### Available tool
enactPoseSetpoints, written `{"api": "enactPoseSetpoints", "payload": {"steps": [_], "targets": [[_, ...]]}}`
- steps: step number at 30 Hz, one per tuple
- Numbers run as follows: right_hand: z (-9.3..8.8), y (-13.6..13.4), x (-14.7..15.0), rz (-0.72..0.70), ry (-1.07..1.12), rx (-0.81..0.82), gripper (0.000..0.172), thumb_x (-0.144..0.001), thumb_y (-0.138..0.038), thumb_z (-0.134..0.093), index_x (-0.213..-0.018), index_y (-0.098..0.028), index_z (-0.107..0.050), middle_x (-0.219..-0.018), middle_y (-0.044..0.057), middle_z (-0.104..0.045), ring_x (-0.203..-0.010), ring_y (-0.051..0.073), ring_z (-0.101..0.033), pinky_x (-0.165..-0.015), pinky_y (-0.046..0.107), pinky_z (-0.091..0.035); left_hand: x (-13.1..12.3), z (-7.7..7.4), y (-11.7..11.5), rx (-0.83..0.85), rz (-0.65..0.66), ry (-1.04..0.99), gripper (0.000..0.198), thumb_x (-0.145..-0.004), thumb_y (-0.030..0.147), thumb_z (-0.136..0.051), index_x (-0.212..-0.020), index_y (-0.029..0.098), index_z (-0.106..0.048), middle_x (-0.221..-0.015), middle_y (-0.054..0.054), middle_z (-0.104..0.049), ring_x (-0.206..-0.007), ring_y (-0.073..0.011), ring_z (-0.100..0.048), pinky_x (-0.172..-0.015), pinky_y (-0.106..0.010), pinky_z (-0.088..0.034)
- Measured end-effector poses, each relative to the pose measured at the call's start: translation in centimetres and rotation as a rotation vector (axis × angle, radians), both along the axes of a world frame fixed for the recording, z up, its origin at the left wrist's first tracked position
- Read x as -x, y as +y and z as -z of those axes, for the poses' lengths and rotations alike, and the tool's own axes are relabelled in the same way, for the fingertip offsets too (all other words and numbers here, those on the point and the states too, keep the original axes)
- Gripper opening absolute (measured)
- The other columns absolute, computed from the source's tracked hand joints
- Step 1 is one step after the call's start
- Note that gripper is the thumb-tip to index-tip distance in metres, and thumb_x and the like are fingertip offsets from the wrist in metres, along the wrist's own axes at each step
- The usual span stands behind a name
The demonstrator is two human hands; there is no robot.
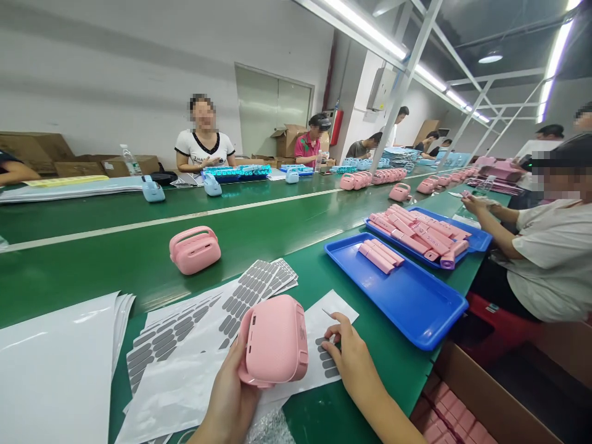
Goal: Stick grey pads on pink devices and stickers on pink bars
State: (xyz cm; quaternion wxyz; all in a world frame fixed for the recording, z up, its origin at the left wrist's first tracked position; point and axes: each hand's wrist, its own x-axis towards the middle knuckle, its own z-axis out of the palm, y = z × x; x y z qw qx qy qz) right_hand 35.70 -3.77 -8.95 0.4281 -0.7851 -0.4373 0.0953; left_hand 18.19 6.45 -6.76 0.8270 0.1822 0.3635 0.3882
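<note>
My left hand (229,401) grips a pink rounded plastic case (275,342) from below, its side openings facing left. My right hand (351,354) rests beside the case on a white sheet of grey pads (326,361). A thin metal tool tip (327,313) sticks out by my right thumb, and the rest of the tool is hidden by my fingers. More sheets of grey pads (245,302) lie to the left of the case, next to a stack of glossy white sheets (55,370).
A green conveyor belt (139,271) carries a pink case (195,250) and others farther along. Two blue trays (398,296) hold pink strips at right. A co-worker (550,259) sits beside them. A cardboard box (481,401) of pink items stands at lower right.
</note>
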Motion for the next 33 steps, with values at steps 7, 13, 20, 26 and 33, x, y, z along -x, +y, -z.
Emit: {"api": "enactPoseSetpoints", "payload": {"steps": [7,13,20,26,33], "targets": [[-0.2,-0.1,0.0,-0.041,0.189,-0.060,0.029,-0.073,-0.017,-0.052,-0.100,-0.023,-0.045,-0.073,-0.001,-0.058,-0.067,0.018,-0.052,-0.063,0.032,-0.042,0.1,-0.2,0.0,0.031,-0.015,0.000,0.045,-0.079,0.036,-0.065,-0.122,0.027,-0.055,-0.113,-0.007,-0.061,-0.078,-0.0151,-0.059,-0.057,-0.023,-0.053],[-1.5,-1.6,-0.7,-0.039,0.435,-0.243,0.034,-0.079,-0.032,-0.059,-0.100,-0.024,-0.033,-0.079,-0.001,-0.059,-0.073,0.017,-0.052,-0.071,0.032,-0.042,0.3,0.2,0.5,0.050,0.026,-0.064,0.041,-0.075,0.030,-0.069,-0.114,0.020,-0.060,-0.079,-0.001,-0.062,-0.053,-0.0100,-0.049,-0.040,-0.019,-0.042],[-7.1,-0.4,2.3,-0.097,0.881,-0.349,0.048,-0.076,-0.034,-0.070,-0.102,-0.023,-0.031,-0.076,-0.005,-0.058,-0.073,0.012,-0.052,-0.067,0.024,-0.038,0.7,-0.9,0.5,0.068,0.202,-0.034,0.021,-0.063,0.012,-0.074,-0.080,0.013,-0.063,-0.087,-0.007,-0.065,-0.071,-0.0185,-0.059,-0.064,-0.030,-0.053],[-10.3,0.5,4.7,-0.186,1.059,-0.309,0.057,-0.066,-0.025,-0.078,-0.101,-0.020,-0.033,-0.071,-0.004,-0.064,-0.067,0.010,-0.052,-0.067,0.023,-0.038,0.5,-1.9,0.2,0.041,0.306,-0.006,0.020,-0.059,0.015,-0.077,-0.063,0.012,-0.058,-0.073,-0.006,-0.065,-0.054,-0.0146,-0.055,-0.049,-0.025,-0.049],[-10.9,0.1,4.3,-0.192,1.007,-0.225,0.052,-0.066,-0.022,-0.074,-0.100,-0.022,-0.034,-0.070,-0.006,-0.064,-0.068,0.012,-0.053,-0.066,0.024,-0.039,0.6,-2.0,0.0,0.037,0.338,0.004,0.024,-0.056,0.009,-0.076,-0.057,0.013,-0.053,-0.068,-0.004,-0.063,-0.055,-0.0143,-0.054,-0.052,-0.026,-0.050]]}}
